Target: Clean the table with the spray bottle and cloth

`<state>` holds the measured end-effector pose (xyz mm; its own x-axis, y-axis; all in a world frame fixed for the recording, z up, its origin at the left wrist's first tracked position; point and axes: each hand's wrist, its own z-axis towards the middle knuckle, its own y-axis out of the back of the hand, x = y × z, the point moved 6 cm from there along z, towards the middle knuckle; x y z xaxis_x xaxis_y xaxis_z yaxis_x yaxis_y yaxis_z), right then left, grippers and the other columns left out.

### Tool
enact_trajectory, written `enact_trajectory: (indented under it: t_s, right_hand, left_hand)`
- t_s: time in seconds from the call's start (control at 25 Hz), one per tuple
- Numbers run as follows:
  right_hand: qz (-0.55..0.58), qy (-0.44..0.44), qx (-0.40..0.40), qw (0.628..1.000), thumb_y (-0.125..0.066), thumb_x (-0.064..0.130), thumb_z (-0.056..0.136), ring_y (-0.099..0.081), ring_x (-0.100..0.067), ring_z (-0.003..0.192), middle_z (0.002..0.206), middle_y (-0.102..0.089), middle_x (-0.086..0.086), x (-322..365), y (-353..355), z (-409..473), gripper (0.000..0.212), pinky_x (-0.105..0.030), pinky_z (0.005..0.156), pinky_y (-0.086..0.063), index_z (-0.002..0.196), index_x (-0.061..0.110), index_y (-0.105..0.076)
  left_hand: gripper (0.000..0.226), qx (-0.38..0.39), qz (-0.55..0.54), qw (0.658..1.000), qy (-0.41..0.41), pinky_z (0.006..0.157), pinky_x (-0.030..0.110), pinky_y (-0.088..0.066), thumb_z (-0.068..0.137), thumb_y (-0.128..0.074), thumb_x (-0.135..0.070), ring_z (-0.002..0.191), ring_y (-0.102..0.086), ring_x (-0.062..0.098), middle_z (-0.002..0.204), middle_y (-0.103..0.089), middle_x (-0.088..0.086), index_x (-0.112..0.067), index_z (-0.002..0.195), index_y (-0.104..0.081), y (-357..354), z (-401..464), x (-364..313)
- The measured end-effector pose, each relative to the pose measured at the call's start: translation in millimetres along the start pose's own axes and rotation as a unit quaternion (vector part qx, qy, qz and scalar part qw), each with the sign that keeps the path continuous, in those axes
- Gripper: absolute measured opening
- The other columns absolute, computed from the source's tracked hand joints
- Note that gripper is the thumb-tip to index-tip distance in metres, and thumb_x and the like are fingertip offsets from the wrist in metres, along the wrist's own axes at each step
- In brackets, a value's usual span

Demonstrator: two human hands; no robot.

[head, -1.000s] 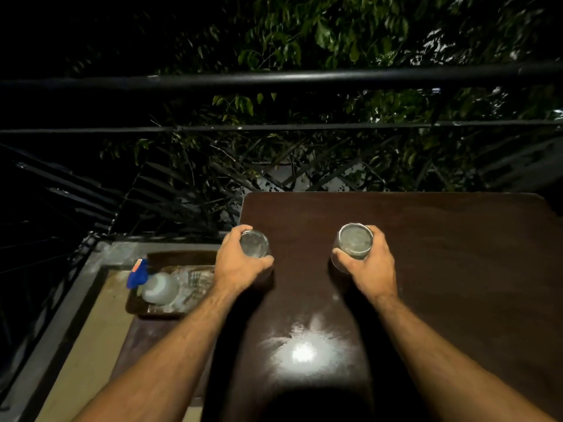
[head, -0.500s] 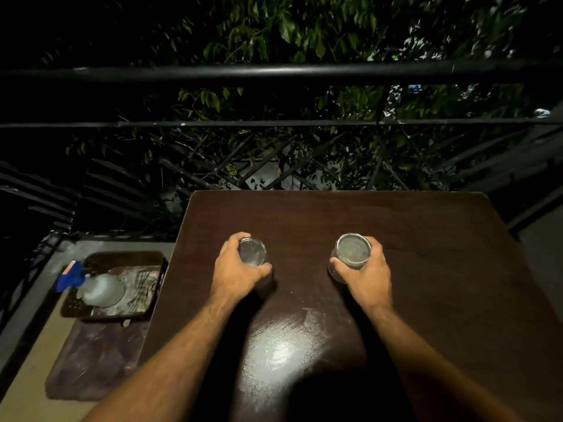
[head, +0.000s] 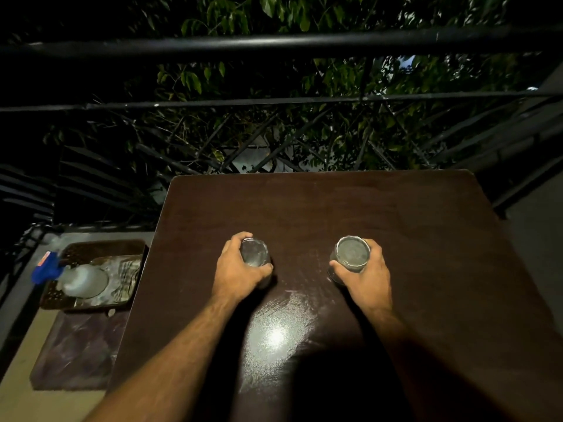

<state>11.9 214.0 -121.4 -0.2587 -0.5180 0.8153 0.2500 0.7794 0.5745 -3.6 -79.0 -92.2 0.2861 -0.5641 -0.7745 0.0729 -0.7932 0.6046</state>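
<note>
Two clear glasses stand on a dark brown table (head: 335,205). My left hand (head: 234,272) wraps the left glass (head: 254,254). My right hand (head: 368,277) grips the right glass (head: 352,254). Both glasses rest on the tabletop near its middle. A spray bottle (head: 79,280) with a blue trigger head (head: 45,268) lies in a dark tray (head: 100,246) on a low surface left of the table. A pale patterned cloth (head: 125,278) lies in the same tray beside the bottle.
A black metal railing (head: 280,44) runs across behind the table, with leafy branches beyond it. A dark mat (head: 76,351) lies under the tray on the lower surface. A bright light glare (head: 274,336) shows on the tabletop between my forearms.
The view has shifted so the table sits more centred and the tray appears further left. Both hands stay on their glasses in about the same spots.
</note>
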Motion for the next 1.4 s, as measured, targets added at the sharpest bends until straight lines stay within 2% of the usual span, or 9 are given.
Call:
enact_trajectory:
  t_s: [0.4,0.56,0.8,0.96,1.04,1.12,1.16,1.28,1.4]
  right_hand:
    - [-0.006,-0.008,0.007,1.0,-0.088,0.044,0.059,-0.057,-0.015,0.108,0.119,-0.058,0.007,-14.4,7.6,-4.7,0.081,-0.031,0.09,-0.048,0.125,0.031,-0.041]
    - [-0.011,-0.009,0.004,1.0,-0.088,0.045,0.057,-0.058,-0.013,0.104,0.115,-0.058,0.01,-12.9,9.9,-9.6,0.079,-0.031,0.088,-0.049,0.121,0.034,-0.042]
    - [-0.009,-0.022,0.001,1.0,-0.086,0.046,0.056,-0.058,-0.012,0.104,0.115,-0.058,0.012,-11.5,9.2,-14.3,0.08,-0.033,0.09,-0.049,0.121,0.036,-0.041]
    - [-0.01,-0.029,0.019,0.999,-0.086,0.047,0.056,-0.059,-0.014,0.106,0.116,-0.058,0.012,-14.0,8.7,-13.3,0.081,-0.033,0.09,-0.049,0.122,0.037,-0.041]
    - [-0.014,-0.031,0.029,0.999,-0.086,0.052,0.054,-0.057,-0.015,0.114,0.123,-0.056,0.011,-13.7,10.3,-13.8,0.088,-0.033,0.094,-0.047,0.127,0.037,-0.039]
    - [-0.038,-0.017,0.032,0.999,-0.082,0.062,0.056,-0.045,-0.015,0.13,0.142,-0.048,0.006,-9.1,16.1,-12.2,0.099,-0.035,0.105,-0.041,0.138,0.035,-0.034]
    - [-0.055,0.01,0.038,0.998,-0.077,0.065,0.062,-0.034,-0.014,0.14,0.15,-0.04,0.003,-4.3,18.3,-10.9,0.099,-0.036,0.111,-0.034,0.143,0.034,-0.03]
    - [-0.112,0.108,0.047,0.987,-0.055,0.058,0.085,-0.002,-0.01,0.149,0.16,-0.023,0.004,28.2,26.2,5.3,0.078,-0.039,0.118,-0.021,0.15,0.027,-0.026]
    - [-0.196,0.165,0.067,0.964,-0.046,0.044,0.094,0.003,-0.016,0.149,0.161,-0.018,0.001,82.5,30.5,38.7,0.064,-0.042,0.121,-0.013,0.151,0.023,-0.027]
  left_hand:
    - [0.073,0.014,0.004,1.0,-0.019,0.085,0.018,-0.043,0.059,-0.089,-0.022,0.1,-0.06,0.012,0.115,-0.057,-0.008,-0.029,0.125,-0.056,-20.7,-13.4,-2.4]
    - [0.073,0.009,-0.013,1.0,-0.015,0.091,0.022,-0.047,0.058,-0.089,-0.02,0.102,-0.06,0.012,0.116,-0.058,-0.007,-0.029,0.123,-0.056,-29.1,-18.2,1.6]
    - [0.074,0.034,-0.021,0.999,-0.022,0.086,0.015,-0.04,0.059,-0.09,-0.02,0.102,-0.059,0.011,0.117,-0.057,-0.008,-0.032,0.123,-0.055,-40.8,-15.1,-4.6]
    - [0.075,0.038,-0.017,0.999,-0.029,0.089,0.02,-0.044,0.059,-0.09,-0.02,0.104,-0.059,0.013,0.118,-0.056,-0.007,-0.03,0.125,-0.055,-44.1,-11.0,-7.8]
    - [0.079,0.049,-0.014,0.998,-0.03,0.098,0.028,-0.049,0.058,-0.091,-0.023,0.106,-0.059,0.013,0.12,-0.055,-0.008,-0.031,0.127,-0.053,-44.2,-10.8,-7.4]
    - [0.087,0.066,-0.012,0.997,-0.023,0.107,0.035,-0.046,0.054,-0.091,-0.037,0.117,-0.056,0.013,0.13,-0.053,-0.007,-0.037,0.131,-0.049,-40.6,-9.6,-5.9]
    - [0.09,0.069,-0.008,0.997,-0.032,0.112,0.038,-0.043,0.053,-0.09,-0.044,0.128,-0.051,0.015,0.139,-0.05,-0.004,-0.041,0.133,-0.048,-38.4,-8.1,-5.4]
    - [0.083,0.079,0.022,0.995,-0.064,0.122,0.04,-0.026,0.069,-0.084,-0.046,0.151,-0.022,0.013,0.161,-0.033,0.002,-0.041,0.142,-0.044,-17.5,-2.2,-24.6]
    - [0.077,0.066,0.039,0.991,-0.111,0.123,0.036,-0.02,0.084,-0.075,-0.042,0.154,-0.014,0.011,0.165,-0.026,0.002,-0.035,0.151,-0.038,12.0,15.1,-60.3]
